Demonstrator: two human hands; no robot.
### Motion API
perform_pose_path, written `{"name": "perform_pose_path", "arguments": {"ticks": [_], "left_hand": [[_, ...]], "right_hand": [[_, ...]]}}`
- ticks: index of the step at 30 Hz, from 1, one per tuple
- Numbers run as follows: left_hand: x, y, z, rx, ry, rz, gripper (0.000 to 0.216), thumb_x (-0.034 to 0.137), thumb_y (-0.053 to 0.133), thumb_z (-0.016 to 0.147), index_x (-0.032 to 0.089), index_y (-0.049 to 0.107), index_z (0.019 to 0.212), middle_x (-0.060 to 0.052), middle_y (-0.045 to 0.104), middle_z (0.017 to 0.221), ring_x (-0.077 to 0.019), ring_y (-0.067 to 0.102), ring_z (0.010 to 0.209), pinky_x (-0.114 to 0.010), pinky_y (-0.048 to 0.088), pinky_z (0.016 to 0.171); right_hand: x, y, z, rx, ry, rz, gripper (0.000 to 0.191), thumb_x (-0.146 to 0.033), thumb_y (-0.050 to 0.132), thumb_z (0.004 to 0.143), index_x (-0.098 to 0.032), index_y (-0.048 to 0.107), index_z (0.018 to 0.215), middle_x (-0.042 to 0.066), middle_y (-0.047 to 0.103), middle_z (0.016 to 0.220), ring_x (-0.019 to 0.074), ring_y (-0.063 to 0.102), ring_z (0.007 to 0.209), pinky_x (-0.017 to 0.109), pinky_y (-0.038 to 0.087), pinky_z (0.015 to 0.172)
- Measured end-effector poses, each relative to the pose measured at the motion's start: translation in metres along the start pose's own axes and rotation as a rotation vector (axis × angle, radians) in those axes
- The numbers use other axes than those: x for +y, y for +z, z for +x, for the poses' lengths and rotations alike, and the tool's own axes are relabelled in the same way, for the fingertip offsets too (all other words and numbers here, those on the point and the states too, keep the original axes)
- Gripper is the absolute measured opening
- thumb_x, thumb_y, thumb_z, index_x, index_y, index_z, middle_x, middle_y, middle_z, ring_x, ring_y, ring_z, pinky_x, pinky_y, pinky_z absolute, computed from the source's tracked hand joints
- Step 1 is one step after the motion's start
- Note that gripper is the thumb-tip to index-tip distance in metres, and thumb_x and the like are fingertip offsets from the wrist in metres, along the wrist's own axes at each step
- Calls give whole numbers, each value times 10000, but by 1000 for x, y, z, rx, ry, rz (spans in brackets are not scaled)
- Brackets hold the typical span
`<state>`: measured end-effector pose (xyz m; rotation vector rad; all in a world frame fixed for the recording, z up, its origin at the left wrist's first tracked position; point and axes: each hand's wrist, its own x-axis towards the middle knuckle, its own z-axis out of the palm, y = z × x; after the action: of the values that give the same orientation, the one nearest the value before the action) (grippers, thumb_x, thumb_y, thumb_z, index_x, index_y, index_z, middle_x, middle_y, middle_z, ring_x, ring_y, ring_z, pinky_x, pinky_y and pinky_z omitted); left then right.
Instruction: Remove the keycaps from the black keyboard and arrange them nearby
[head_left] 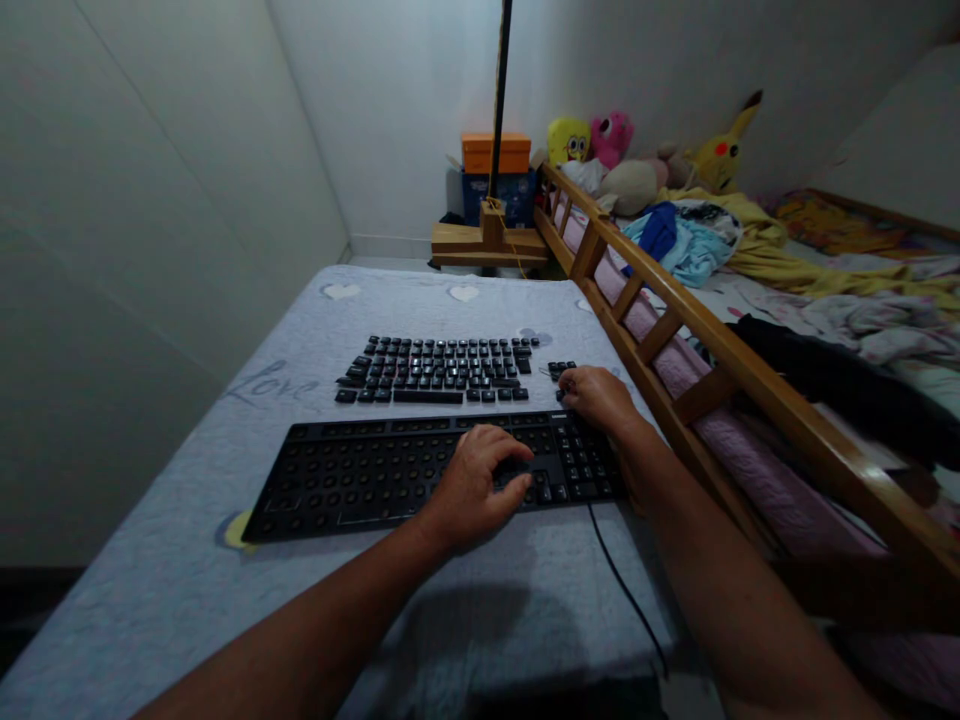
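A black keyboard [360, 475] lies across the bed cover, most of its keycaps off and the number pad at its right end still capped. My left hand [484, 480] rests over its arrow-key area, thumb and forefinger apart. Beyond the keyboard, loose black keycaps [442, 365] are laid out in rows, with a long space bar keycap [427, 397] in front. My right hand [596, 395] has its fingers closed at a small group of keycaps [561, 368] on the right. Thin wire-like tips [546, 372] show left of those fingers; what they hold is hidden.
A black cable [626, 590] runs from the keyboard toward me. The wooden bed rail [675, 310] borders the right side, with clothes and plush toys [611, 138] behind it. A wooden stand [491, 240] and an orange box [495, 153] are at the far end.
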<state>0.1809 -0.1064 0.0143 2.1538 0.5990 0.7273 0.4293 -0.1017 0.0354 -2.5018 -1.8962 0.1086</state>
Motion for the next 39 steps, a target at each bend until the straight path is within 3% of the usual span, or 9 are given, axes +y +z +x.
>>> {"name": "perform_pose_path", "arguments": {"ticks": [9,14,20,39], "left_hand": [[-1,0,1,-2,4,6,152,193,627,798,216,663,944,-45,667,963,-224,563,988,-396,425,915],[-2,1,1,-4,9,2,155,194,627,801,210,662,951,-46,665,970,-223,560,989,-395,421,915],[-2,1,2,-9,8,-2,150,186,632,799,205,667,943,-43,667,961,-222,561,982,-394,415,914],[-2,1,0,-3,8,1,155,181,636,798,208,659,949,-35,669,961,-215,565,979,-394,420,912]], "right_hand": [[3,-2,0,0,-12,-42,219,-310,607,824,-250,745,984,70,719,1006,226,639,907,271,410,658],[4,1,0,8,-10,-63,194,-237,583,835,-239,744,943,78,708,984,221,636,889,270,393,649],[3,5,1,34,-11,-60,263,-221,574,844,-250,713,1064,78,698,1040,228,631,940,266,389,668],[7,5,0,79,-55,35,244,-223,551,873,-212,749,1015,94,706,1028,219,639,946,272,425,756]]}}
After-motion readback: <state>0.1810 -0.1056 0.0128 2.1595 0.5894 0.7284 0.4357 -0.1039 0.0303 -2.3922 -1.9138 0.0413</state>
